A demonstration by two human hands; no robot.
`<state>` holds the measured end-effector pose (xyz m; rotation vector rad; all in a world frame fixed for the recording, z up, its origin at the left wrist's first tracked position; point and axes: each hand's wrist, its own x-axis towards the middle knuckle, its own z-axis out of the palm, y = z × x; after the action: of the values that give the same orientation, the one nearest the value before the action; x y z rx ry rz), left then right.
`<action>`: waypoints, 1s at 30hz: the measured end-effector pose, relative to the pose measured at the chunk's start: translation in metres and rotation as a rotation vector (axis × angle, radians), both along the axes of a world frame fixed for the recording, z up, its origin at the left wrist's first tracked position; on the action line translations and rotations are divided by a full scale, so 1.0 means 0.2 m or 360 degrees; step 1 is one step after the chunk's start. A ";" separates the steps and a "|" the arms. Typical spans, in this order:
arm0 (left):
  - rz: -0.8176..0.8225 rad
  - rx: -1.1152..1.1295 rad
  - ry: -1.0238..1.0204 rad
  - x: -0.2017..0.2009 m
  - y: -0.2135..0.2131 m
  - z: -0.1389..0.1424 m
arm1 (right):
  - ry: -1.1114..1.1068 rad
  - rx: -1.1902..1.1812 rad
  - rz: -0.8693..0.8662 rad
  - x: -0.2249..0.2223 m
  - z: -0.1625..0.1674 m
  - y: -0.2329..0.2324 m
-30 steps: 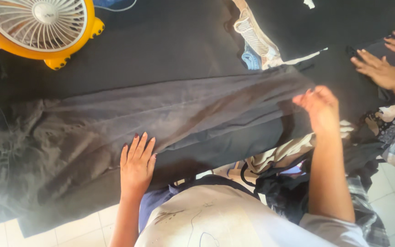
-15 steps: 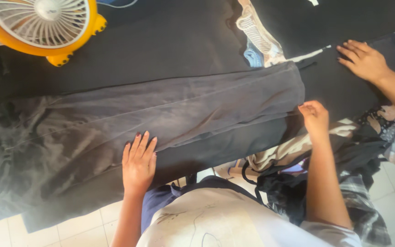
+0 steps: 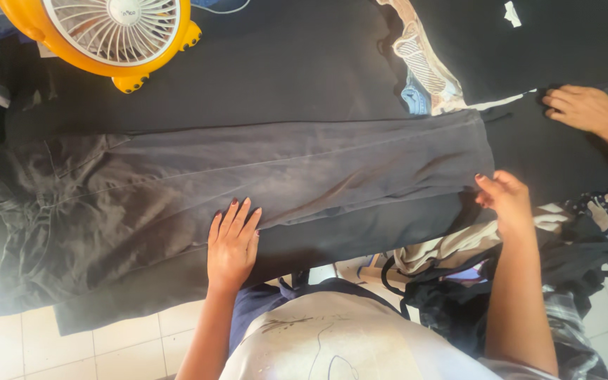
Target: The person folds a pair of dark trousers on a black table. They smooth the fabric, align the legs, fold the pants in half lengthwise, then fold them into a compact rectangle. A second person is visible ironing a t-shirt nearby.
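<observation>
— So, what takes up most of the view?

— A table (image 3: 297,63) under a black cover, and across it one pair of dark grey trousers (image 3: 248,176), laid flat and lengthwise, waist end to the left, leg ends to the right. The lower leg hangs a little over the near edge.

— Where do the person's hands sit on it?

— The left hand (image 3: 232,243) lies palm down on the near edge of the trousers, about the middle of their length, fingers spread flat and gripping nothing. The right hand (image 3: 504,200) is at the leg ends, just below the hem corner, fingers curled at the cloth; whether it pinches the fabric I cannot tell.

— Any other hands?

— One more, a co-worker's hand (image 3: 582,107) at the far right, resting flat on another black cloth (image 3: 564,148), well apart from the trousers. So three hands in all, two of them the wearer's.

— And the smaller things?

— One yellow fan (image 3: 110,32) with a white grille stands at the top left, beyond the waist end. One bundle of light patterned clothes (image 3: 423,70) lies above the hem, and a heap of dark and striped garments (image 3: 459,253) sits below the right hand, over a white tiled floor (image 3: 107,345).
</observation>
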<state>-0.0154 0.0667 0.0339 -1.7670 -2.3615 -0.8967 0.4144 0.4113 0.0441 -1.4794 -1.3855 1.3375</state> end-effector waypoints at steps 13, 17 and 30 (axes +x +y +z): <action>-0.0105 0.0026 0.0039 0.00 -0.02 0.05 | 0.0056 0.0510 -0.0375 -0.16 -0.04 -0.04; -0.0239 0.0039 -0.0109 0.03 0.03 0.06 | -0.1205 0.1795 -0.0066 -0.51 0.13 -0.32; 0.0458 -0.0010 0.0085 -0.12 0.07 0.00 | -0.1322 0.1580 0.1139 -1.18 -0.07 -0.79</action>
<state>-0.0399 0.0801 0.0335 -1.3826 -2.4983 -0.7906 0.1785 0.2529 0.0303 -0.8202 -2.7266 0.1072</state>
